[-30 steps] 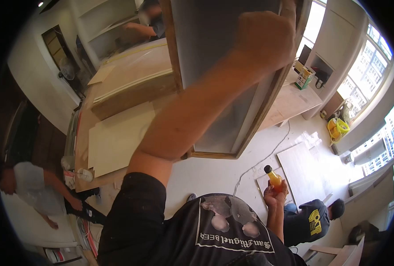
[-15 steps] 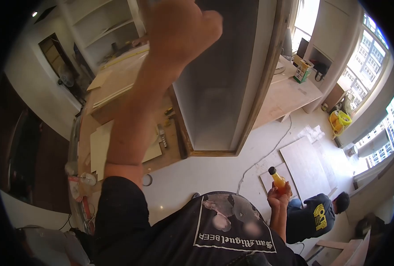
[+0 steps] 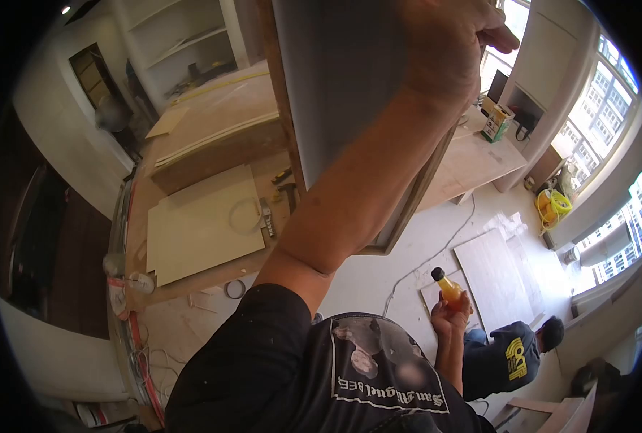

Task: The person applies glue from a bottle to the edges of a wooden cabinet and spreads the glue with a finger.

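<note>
Close to the chest, the right hand (image 3: 447,321) is wrapped fully round a small bottle (image 3: 448,289), held upright, black cap on, orange liquid filling it nearly to the neck; it sits where it sat a second ago. The change is in the left hand (image 3: 444,50): half a second back it was a fist off to the left of the tall cabinet box (image 3: 343,94), and now it has swung across to the box's right-hand edge, much where it was a second ago. Its fingers are curled in, thumb poking out, and the back of the hand hides whether they grip the rim. By my reading the box is being worked one-handed, the other hand taken up with the drink. The box is open towards the camera, grey inside, with nothing showing in it. Beyond lie pale boards (image 3: 205,224) on the workbench (image 3: 135,216), a crouching person (image 3: 505,361) on the floor, a green-and-white carton (image 3: 496,123) on the side counter, and white shelves (image 3: 184,43) farthest off
</note>
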`<state>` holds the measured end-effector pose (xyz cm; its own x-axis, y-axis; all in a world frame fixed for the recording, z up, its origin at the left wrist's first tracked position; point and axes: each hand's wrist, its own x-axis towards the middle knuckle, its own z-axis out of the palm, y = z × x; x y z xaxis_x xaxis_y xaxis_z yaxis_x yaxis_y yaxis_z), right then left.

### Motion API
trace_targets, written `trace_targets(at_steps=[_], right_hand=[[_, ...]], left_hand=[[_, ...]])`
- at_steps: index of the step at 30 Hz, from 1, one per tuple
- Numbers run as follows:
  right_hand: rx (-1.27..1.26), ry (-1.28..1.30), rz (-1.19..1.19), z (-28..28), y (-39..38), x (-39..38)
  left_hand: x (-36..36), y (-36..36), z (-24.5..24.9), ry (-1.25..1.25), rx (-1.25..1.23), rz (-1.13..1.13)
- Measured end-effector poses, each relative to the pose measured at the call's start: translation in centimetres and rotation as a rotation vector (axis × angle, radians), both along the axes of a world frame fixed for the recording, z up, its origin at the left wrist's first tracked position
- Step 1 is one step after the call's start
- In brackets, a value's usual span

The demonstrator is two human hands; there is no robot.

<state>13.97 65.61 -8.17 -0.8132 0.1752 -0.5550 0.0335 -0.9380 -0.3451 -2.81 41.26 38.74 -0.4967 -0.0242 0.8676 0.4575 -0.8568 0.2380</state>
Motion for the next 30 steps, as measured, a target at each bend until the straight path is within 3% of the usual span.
trace_targets(at_steps=[3, 7, 11, 15, 18, 30], right_hand=[[0.034, 0.006, -0.046, 0.4, -0.2, 0.3], [0.186, 0.159, -0.13, 2.9, 0.5, 0.7], [0.371, 0.351, -0.165, 7.6, 2.1, 0.8], [0.567, 0.373, -0.248, 12.0, 2.4, 0.5], [0.708, 0.394, -0.266, 13.2, 2.5, 0.3], [1.067, 0.319, -0.273, 15.9, 0.2, -0.2]], left_hand=[[-0.3, -1.3, -1.8, 0.089, -0.202, -0.084], [2.6, -1.8, -8.2, -0.085, -0.491, 0.018], [5.2, -1.0, -19.9, -0.558, -0.788, -0.35], [8.2, 0.8, -30.8, -0.875, -0.856, -0.667], [9.4, 1.6, -32.8, -0.955, -0.847, -0.822], [8.8, 1.6, -35.1, -1.053, -0.755, -0.896]])
